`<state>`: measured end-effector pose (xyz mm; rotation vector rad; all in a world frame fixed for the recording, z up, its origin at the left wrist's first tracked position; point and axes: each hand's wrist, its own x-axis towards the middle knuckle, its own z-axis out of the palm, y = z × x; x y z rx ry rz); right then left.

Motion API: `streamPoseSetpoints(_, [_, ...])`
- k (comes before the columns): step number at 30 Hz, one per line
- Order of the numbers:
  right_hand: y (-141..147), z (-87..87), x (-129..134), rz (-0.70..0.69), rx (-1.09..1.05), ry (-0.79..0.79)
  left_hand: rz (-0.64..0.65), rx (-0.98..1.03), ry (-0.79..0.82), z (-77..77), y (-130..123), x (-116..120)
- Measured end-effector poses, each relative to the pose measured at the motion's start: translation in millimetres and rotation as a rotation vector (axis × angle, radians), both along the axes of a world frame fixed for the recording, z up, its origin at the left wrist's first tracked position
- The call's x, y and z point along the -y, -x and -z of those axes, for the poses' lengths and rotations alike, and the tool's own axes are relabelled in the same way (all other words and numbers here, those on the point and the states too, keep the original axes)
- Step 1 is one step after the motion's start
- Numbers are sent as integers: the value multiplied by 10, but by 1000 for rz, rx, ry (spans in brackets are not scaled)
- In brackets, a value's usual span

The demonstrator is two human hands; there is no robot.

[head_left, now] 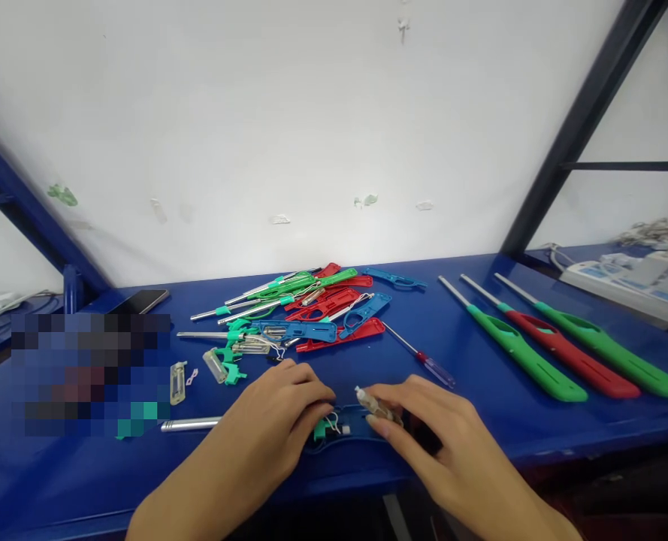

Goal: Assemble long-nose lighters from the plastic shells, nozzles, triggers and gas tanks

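Note:
My right hand [440, 432] pinches a small translucent fuel tank [372, 403] with a white valve tip, between thumb and fingertips. It hovers over the right part of an open blue lighter shell [359, 430], which lies at the table's front edge. My left hand [280, 413] is closed on that shell's left part, its thumb and fingers near a green piece [319, 430] and white wires. A silver tube [190, 424] sticks out to the left from under my left hand. My left fingertips are partly hidden, and so is part of the shell.
Behind my hands lies a pile of red, green and blue lighter shells [322, 304] with metal tubes. A screwdriver [435, 370] lies to its right. Three assembled lighters [570, 349] rest at the right. Loose tanks [177, 383] and a phone [142, 302] are at the left.

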<state>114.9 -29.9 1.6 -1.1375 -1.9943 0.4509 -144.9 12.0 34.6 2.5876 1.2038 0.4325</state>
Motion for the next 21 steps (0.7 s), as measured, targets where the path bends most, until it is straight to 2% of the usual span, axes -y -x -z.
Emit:
streamPoseSetpoints(6, [17,13,-4,10,-12,34,94,-209,-59,-163,-166,-151])
streamPoseSetpoints(14, [28,40,15,11,45,-15,156,-515,-264,-184,-216,45])
streamPoseSetpoints(17, [28,53,16,16,56,-42,190,-555,-295,-186,-276,59])
streamPoseSetpoints(21, [27,42,6,2,59,-43,242,-513,-297,-218,-326,51])
